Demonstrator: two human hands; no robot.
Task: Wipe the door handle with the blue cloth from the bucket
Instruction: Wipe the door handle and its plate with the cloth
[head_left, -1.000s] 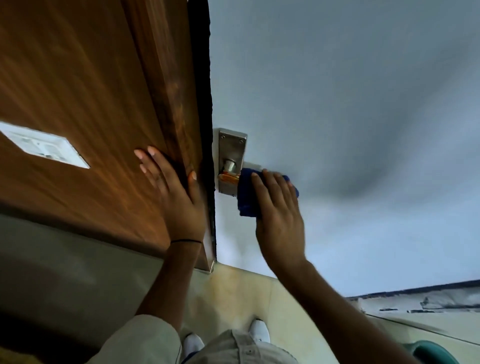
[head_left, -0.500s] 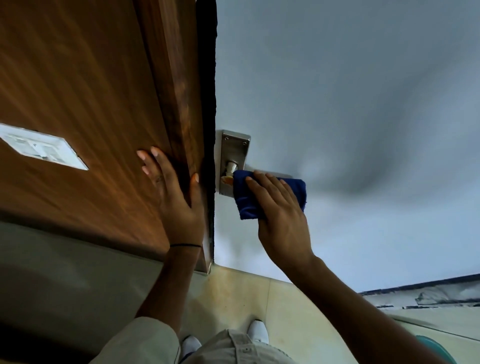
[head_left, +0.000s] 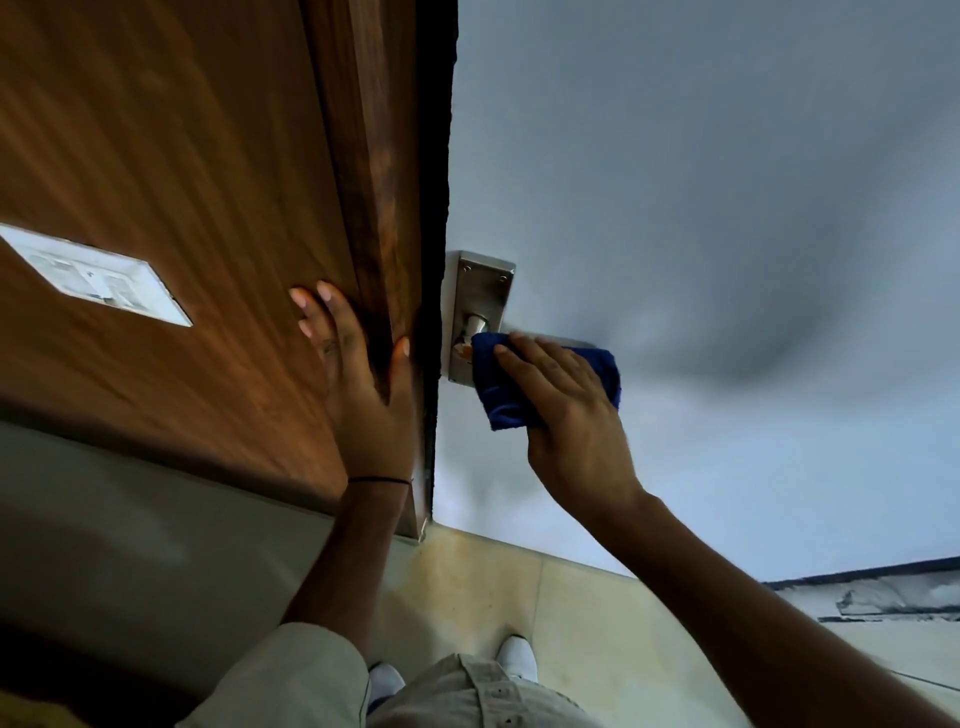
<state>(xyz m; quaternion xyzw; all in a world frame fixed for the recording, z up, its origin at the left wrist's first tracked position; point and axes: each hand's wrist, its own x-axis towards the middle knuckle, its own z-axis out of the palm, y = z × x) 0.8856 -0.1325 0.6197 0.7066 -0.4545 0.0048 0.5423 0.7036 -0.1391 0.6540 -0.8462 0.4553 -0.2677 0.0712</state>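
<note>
Steel backplate (head_left: 483, 283) holds the door handle (head_left: 475, 326) on the pale grey door (head_left: 701, 208). The blue cloth (head_left: 493, 392) is draped over the handle's lever, just right of the plate. The right hand (head_left: 571, 415) grasps the cloth around the lever, fingers laid over the top and thumb hidden underneath. The left hand (head_left: 363, 400) is released, pressed flat with its fingers spread on the brown wooden panel (head_left: 208, 182) beside the door's edge. A white switch plate (head_left: 98, 275) sits further left on that panel. White shoes (head_left: 514, 657) stand on the floor (head_left: 483, 587).
</note>
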